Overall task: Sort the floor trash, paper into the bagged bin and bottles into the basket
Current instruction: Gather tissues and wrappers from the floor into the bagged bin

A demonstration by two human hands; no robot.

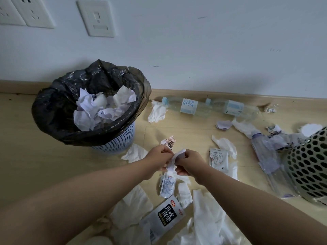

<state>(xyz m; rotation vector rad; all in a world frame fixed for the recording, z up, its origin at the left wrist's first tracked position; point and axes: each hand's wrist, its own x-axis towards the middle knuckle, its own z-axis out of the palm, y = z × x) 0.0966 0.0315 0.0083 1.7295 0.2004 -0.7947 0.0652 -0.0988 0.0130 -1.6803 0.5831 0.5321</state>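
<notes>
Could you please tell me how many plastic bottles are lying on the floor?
3 bottles: two along the wall, one beside the basket. More may hide under paper.

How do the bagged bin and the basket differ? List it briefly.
The bagged bin is lined with a black bag; the basket has no liner showing. The bin's blue wall has small rectangular slots; the basket's pale wall has round holes. The bin shows crumpled paper inside; the basket's inside is cut off by the frame. Both sit on the floor.
</notes>
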